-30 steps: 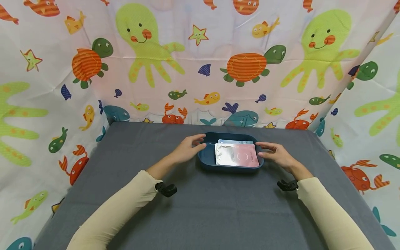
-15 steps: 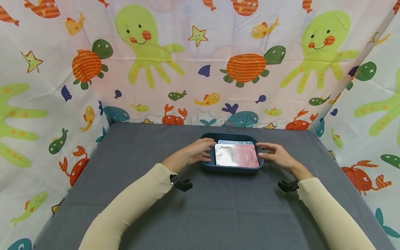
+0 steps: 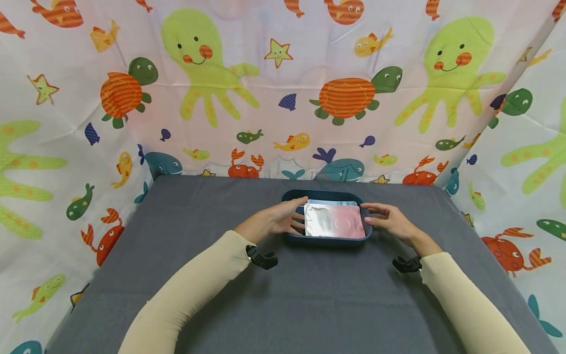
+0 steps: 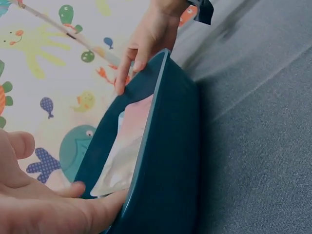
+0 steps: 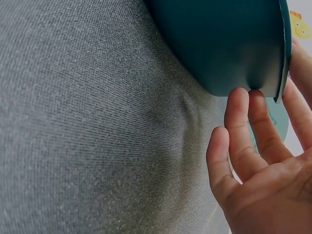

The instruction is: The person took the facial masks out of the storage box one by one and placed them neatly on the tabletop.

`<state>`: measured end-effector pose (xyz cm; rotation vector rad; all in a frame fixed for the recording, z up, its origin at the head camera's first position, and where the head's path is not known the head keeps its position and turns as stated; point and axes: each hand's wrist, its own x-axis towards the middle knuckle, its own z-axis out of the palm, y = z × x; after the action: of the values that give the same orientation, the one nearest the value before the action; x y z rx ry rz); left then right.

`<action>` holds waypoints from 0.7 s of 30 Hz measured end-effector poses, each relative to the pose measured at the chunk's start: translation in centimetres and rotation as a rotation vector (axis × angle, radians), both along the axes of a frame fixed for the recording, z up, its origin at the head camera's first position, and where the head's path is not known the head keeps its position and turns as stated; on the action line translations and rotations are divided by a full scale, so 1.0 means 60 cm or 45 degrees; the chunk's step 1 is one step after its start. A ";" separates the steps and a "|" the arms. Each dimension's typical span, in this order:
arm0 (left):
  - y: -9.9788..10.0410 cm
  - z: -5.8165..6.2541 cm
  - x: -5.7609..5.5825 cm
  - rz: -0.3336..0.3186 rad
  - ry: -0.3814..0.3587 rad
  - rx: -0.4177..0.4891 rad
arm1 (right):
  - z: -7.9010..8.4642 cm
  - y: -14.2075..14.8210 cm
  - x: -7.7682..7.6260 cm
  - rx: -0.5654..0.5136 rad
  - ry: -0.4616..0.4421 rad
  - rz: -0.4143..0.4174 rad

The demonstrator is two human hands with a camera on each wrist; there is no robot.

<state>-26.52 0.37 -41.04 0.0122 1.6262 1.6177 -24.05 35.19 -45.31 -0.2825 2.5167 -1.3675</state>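
Note:
A dark blue oval-cornered plastic bin (image 3: 327, 242) stands on the table, holding flat foil sachets. On top lies a pink-and-silver sachet (image 3: 333, 221); a light blue sachet (image 3: 333, 202) shows behind it. My left hand (image 3: 280, 216) reaches over the bin's left end, its fingers extended beside the silver edge of the top sachet. In the left wrist view some of those fingers dip inside the rim, and their tips are partly hidden. At the opposite end, my right hand (image 3: 389, 223) touches the bin, with two fingertips (image 5: 238, 97) against the outer wall and others by the rim.
A grey cloth (image 3: 336, 305) covers the table. Behind and at both sides hangs a white curtain (image 3: 265, 113) printed with sea animals. Black bands (image 3: 261, 256) sit on both wrists.
My left hand has moved right, from the bin's left rim to the sachet's left edge. The bin's left end shifted slightly right, then back a little. My right hand stays at its end.

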 end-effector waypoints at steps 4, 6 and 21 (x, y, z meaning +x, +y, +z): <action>-0.001 -0.001 0.002 -0.007 0.062 0.001 | -0.001 0.000 -0.001 -0.004 0.006 0.009; 0.003 -0.003 0.002 -0.010 0.099 0.010 | -0.001 0.000 0.000 -0.001 0.006 0.004; 0.049 -0.038 -0.001 -0.163 0.365 -0.002 | -0.001 -0.003 0.000 0.005 -0.007 -0.015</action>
<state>-26.58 3.32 -43.34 0.3549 1.8020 1.5696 -24.08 35.00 -45.35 -0.2633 2.5204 -1.3657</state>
